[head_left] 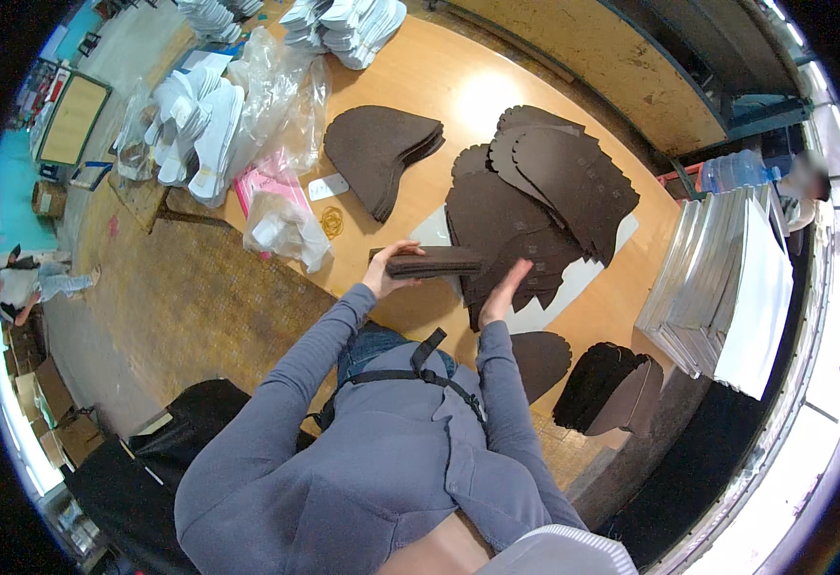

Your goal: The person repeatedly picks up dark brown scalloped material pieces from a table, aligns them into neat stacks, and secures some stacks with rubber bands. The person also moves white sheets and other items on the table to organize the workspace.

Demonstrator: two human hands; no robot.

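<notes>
My left hand (384, 272) grips a thin stack of dark brown cut pieces (444, 262), turned edge-on above the near part of the table. Fingers stretched out, my right hand (504, 295) is beside the far end of that stack and holds nothing that I can see. Just beyond it, a spread pile of dark brown cut pieces (511, 216) with scalloped edges lies over a white sheet (559, 299). To the left is a separate neat stack of curved brown pieces (372, 153).
Yellow rubber bands (332, 223), a white card (328, 187) and clear plastic bags (281, 96) lie left on the table (410, 77). White cut-outs (195, 115) are stacked behind. Tall white sheets (717, 287) stand at right, near a dark bundle (611, 388). A person (32, 283) is far left.
</notes>
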